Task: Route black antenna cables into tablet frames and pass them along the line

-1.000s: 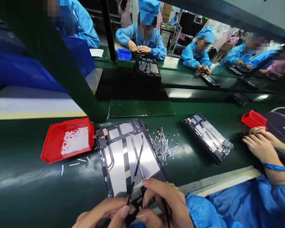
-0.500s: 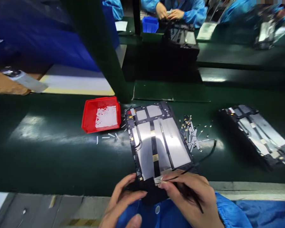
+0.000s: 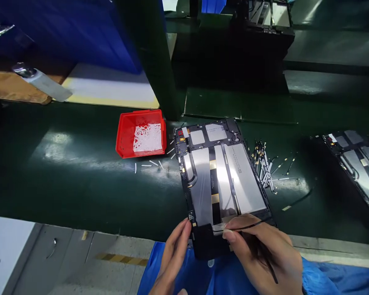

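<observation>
An opened tablet [image 3: 221,180] with silver battery cells and a black frame lies on the dark green belt [image 3: 80,184], its near end over the edge. My left hand [image 3: 174,258] rests with stretched fingers against the tablet's near left corner. My right hand [image 3: 264,256] is closed in a pinch on a thin black cable [image 3: 249,226] at the tablet's near edge, with black tweezers [image 3: 266,262] tucked in the same hand.
A red tray [image 3: 141,133] of white strips stands left of the tablet, with loose strips beside it. Small cable parts [image 3: 264,166] lie to the right, and a second opened tablet [image 3: 356,164] at far right. A green post [image 3: 153,61] rises behind.
The view has tilted down and left, so the workers across the belt are out of view. The black cable went from standing up over the tablet to lying low at its near edge.
</observation>
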